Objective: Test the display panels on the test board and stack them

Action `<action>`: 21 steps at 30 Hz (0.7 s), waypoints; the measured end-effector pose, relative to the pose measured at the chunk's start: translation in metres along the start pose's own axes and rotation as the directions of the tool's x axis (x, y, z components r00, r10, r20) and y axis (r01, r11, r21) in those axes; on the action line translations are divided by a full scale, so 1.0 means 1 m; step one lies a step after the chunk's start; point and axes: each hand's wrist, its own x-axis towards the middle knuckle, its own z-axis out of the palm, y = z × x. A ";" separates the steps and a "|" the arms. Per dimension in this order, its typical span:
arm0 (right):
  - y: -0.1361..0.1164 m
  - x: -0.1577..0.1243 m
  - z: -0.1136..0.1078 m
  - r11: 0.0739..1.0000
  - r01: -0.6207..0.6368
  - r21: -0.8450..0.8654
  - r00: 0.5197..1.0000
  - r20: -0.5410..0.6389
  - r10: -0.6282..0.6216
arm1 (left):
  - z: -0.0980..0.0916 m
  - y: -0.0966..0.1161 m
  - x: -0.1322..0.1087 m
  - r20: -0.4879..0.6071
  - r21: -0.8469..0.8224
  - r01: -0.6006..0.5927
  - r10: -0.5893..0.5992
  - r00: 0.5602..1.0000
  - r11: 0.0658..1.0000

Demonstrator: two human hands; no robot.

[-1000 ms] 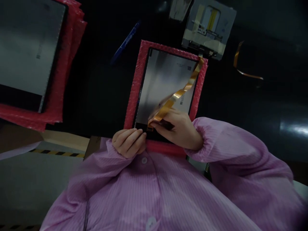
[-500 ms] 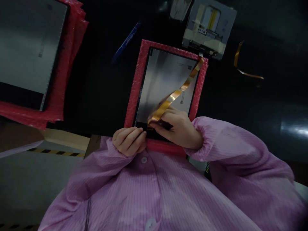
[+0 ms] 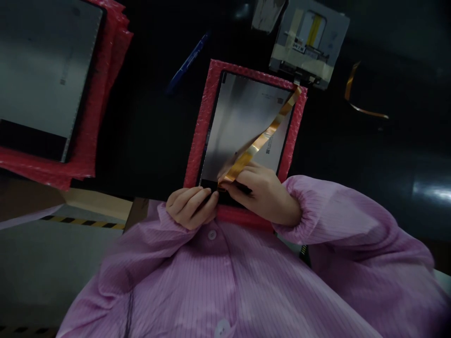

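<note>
A display panel (image 3: 243, 112) with a silvery back and dark border lies on pink bubble wrap (image 3: 199, 136) in front of me. Across it runs a copper-coloured flex cable (image 3: 262, 138), linked at its upper end to a grey taped box (image 3: 308, 44). My right hand (image 3: 262, 190) pinches the cable's lower end near the panel's black bottom strip. At the panel's lower left corner, my left hand (image 3: 192, 206) has its fingers curled around the near edge. The left thumb and the exact contact at the cable's end are hidden.
To the left, a larger-looking panel (image 3: 38, 70) lies on layered pink bubble wrap (image 3: 112, 61). A blue pen (image 3: 188, 62) is on the dark table (image 3: 148, 126). Off to the right lies a loose copper-coloured strip (image 3: 366, 110). A pale block (image 3: 268, 14) stands beside the box.
The whole view has shifted slightly. Both hands keep their places at the panel's lower edge, with only a small movement of the left fingers.
</note>
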 end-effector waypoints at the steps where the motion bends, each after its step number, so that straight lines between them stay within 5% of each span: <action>1: 0.001 0.000 0.000 1.000 0.028 -0.004 1.000 0.006 -0.028 | 0.000 0.000 0.000 0.001 0.005 -0.003 0.003 1.000 1.000; 21: 0.005 0.005 -0.002 0.993 0.077 0.090 0.996 0.030 -0.080 | -0.001 0.001 0.002 0.023 0.008 -0.023 0.022 0.999 1.000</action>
